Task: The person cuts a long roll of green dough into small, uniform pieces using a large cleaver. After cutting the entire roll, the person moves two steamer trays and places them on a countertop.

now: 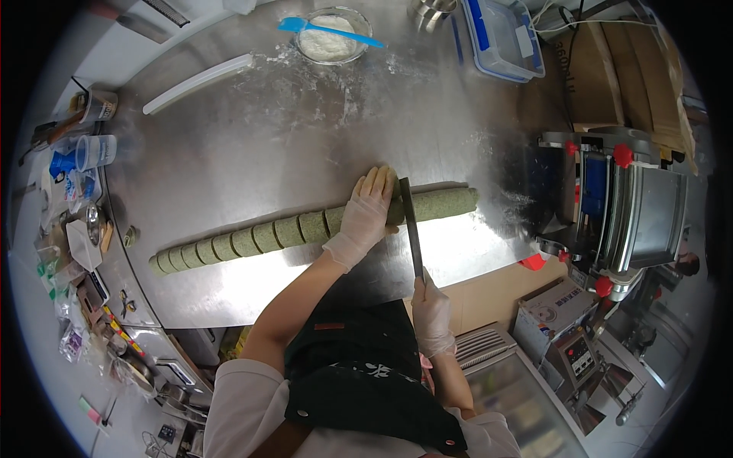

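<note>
A long log of speckled green dough (444, 204) lies across the steel worktable. Its left stretch is cut into several short pieces (263, 237), still in a row with narrow gaps. My left hand (366, 214), in a clear glove, is laid over the log, fingers on the far side and thumb on the near side. My gloved right hand (432, 315) grips the handle end of a long knife (413, 229). The blade stands just right of my left fingers, crossing the log. Whether its edge has entered the dough cannot be told. A small dough scrap (130, 236) sits at far left.
A glass bowl of flour (329, 48) with a blue spatula (346, 32) stands at the back, near a white strip (197, 84). A lidded plastic box (504, 43) is back right. A dough-rolling machine (618, 200) borders the right side. Plastic measuring cups (96, 151) stand left.
</note>
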Demonstrator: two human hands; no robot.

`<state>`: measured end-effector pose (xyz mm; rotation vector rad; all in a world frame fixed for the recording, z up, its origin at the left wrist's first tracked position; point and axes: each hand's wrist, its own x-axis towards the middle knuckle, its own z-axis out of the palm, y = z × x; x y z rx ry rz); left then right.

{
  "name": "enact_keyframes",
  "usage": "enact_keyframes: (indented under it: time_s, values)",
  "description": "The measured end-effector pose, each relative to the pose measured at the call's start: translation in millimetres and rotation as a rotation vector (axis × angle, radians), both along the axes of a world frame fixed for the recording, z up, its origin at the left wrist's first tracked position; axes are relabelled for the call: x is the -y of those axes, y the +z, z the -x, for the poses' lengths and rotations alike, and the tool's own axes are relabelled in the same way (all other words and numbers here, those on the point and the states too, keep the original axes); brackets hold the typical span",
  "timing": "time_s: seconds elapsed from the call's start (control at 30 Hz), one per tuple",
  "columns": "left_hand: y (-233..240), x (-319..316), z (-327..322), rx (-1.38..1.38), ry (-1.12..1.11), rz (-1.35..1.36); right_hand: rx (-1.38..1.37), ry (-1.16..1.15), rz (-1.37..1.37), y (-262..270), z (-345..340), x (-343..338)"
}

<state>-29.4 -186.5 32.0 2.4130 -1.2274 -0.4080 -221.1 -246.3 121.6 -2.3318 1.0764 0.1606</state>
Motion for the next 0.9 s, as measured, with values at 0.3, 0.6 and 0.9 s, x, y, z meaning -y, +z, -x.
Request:
enact_keyframes:
  time_s: [0.3, 0.6, 0.9]
  values:
    - [-4.5, 0.3, 5.6, 0.028, 0.043, -0.006, -0.074, 0.036, -0.066, 12.4, 3.3, -0.8]
    - [-6.4, 1.4, 8.8, 0.031, 0.081, 0.037, -0.064, 0.105, -0.051, -16.1, -17.0, 4.8]
    - [-3.7, 5.1, 11.2, 0.035, 0.080, 0.051, -0.119, 0.079, -0.061, -36.8, -12.0, 9.9]
